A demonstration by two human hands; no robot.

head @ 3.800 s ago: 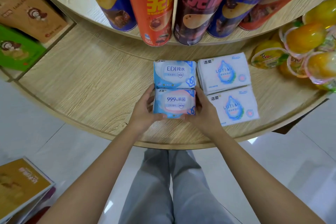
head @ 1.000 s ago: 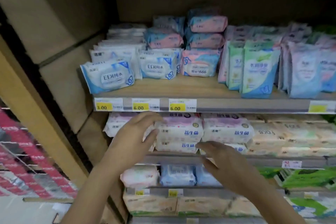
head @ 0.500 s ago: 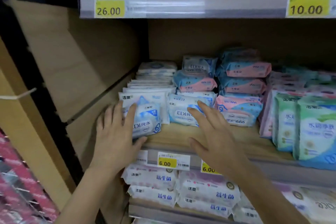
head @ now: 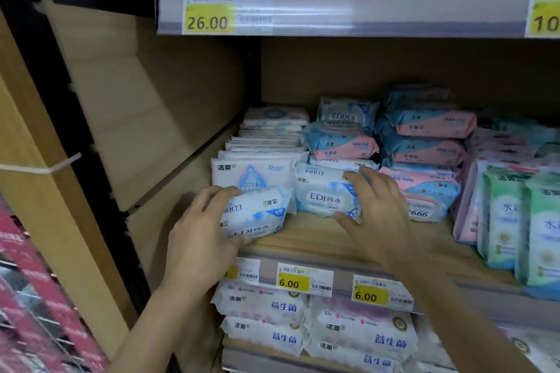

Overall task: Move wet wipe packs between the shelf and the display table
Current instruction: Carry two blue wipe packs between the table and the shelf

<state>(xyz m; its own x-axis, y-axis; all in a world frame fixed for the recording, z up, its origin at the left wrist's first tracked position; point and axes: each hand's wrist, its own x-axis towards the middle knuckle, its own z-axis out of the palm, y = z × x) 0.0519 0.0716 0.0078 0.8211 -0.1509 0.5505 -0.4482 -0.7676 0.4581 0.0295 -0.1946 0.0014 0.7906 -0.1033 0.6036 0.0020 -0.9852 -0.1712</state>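
Note:
My left hand (head: 201, 235) grips a blue-and-white EDI wet wipe pack (head: 256, 213) at the front left of the wooden shelf (head: 318, 241), fingers over its top and thumb beneath. My right hand (head: 377, 213) closes around a second EDI pack (head: 322, 195), fingers on its right end and thumb under its lower edge. A white Lotion pack (head: 251, 174) stands behind the left pack. Pink-and-blue 999 packs (head: 424, 151) are stacked to the right.
Green wipe packs (head: 521, 215) stand upright at the far right. White packs (head: 315, 324) fill the shelf below, under yellow 6.00 price tags (head: 292, 281). The shelf above carries a 26.00 tag (head: 207, 17). A wooden side panel (head: 145, 118) closes the left.
The view has come closer to the shelf. My left hand has curled around the front left EDI pack and tilted it. My right hand has reached onto the second EDI pack.

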